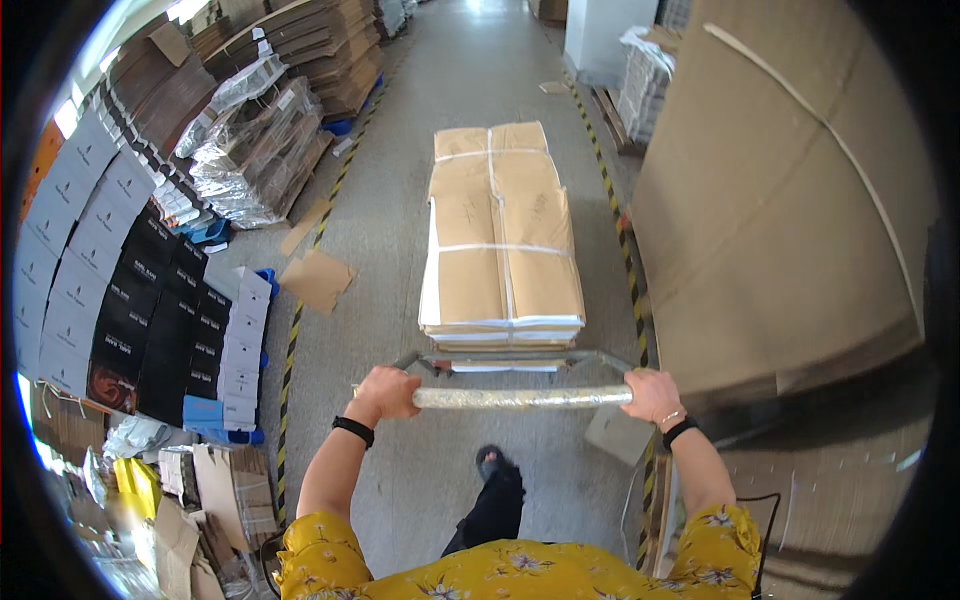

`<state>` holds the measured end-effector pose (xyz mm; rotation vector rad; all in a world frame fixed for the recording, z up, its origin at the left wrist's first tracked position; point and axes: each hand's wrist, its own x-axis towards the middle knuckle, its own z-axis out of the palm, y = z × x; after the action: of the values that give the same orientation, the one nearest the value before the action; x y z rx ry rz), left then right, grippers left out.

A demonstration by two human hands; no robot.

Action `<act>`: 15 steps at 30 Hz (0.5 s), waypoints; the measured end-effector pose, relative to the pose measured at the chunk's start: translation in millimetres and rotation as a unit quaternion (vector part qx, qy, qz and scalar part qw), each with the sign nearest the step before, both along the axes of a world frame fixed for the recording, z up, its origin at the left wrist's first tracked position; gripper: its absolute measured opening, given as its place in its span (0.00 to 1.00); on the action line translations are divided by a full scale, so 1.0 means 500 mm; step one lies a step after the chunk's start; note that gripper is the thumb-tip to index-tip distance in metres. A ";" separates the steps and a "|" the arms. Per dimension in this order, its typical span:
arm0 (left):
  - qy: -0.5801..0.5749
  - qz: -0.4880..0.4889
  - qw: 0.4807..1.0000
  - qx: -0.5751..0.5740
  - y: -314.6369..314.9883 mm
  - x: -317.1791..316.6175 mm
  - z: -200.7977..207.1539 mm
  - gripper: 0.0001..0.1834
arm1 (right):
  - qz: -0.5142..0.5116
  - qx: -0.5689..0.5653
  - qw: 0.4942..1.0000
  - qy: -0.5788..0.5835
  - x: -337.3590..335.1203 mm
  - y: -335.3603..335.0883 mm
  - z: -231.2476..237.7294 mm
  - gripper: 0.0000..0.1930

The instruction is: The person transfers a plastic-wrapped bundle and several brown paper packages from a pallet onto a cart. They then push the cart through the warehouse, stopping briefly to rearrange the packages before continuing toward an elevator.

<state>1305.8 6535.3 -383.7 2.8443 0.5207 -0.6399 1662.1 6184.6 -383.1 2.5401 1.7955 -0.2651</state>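
Note:
Both my hands are wrapped round the wide handlebar of a cart, which is covered in shiny clear wrap. My left hand grips its left end, and my right hand grips the right end. Beyond the bar lies a stack of paper bundles on the cart, topped with brown paper and tied with white straps. Grey metal tubing links the handlebar to the cart's near end. The cart's wheels and most of its deck are hidden under the load.
Yellow-and-black floor tape edges the aisle on both sides. White and black boxes stand stacked at the left, behind a plastic-wrapped pallet. A tall strapped cardboard stack rises close on the right. Flat cardboard lies across the left tape.

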 end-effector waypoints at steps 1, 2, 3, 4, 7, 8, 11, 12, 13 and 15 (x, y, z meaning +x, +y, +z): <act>-0.003 0.008 1.000 0.002 0.043 0.045 0.000 0.15 | -0.010 -0.006 1.000 -0.001 0.043 0.039 -0.008 0.17; -0.007 0.001 1.000 -0.006 0.088 0.090 0.000 0.15 | -0.014 -0.012 1.000 0.004 0.096 0.085 -0.017 0.18; -0.009 -0.010 1.000 -0.017 0.115 0.130 -0.010 0.15 | -0.011 -0.014 1.000 0.004 0.138 0.120 -0.029 0.18; 0.003 -0.004 1.000 -0.023 0.145 0.171 -0.019 0.15 | -0.008 -0.015 1.000 -0.001 0.180 0.152 -0.042 0.18; -0.015 0.014 0.999 -0.032 0.255 0.292 -0.039 0.15 | -0.004 -0.008 1.000 0.003 0.307 0.267 -0.073 0.18; -0.007 0.013 0.999 -0.033 0.300 0.330 -0.041 0.15 | 0.000 0.000 1.000 0.006 0.352 0.314 -0.081 0.17; -0.011 0.022 1.000 -0.019 0.436 0.462 -0.051 0.15 | 0.003 0.006 1.000 -0.006 0.487 0.455 -0.091 0.17; -0.023 0.026 0.999 -0.008 0.473 0.513 -0.051 0.15 | 0.013 0.020 1.000 -0.018 0.536 0.493 -0.094 0.17; -0.030 0.035 0.999 0.004 0.510 0.555 -0.052 0.15 | 0.013 0.017 1.000 -0.014 0.580 0.536 -0.102 0.17; -0.027 0.047 0.999 0.006 0.597 0.636 -0.070 0.16 | 0.022 0.037 0.999 -0.024 0.672 0.625 -0.110 0.18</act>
<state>1623.8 6833.6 -418.6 2.8199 0.6452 -0.5427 1998.0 6497.2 -438.1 2.5292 1.8747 -0.1393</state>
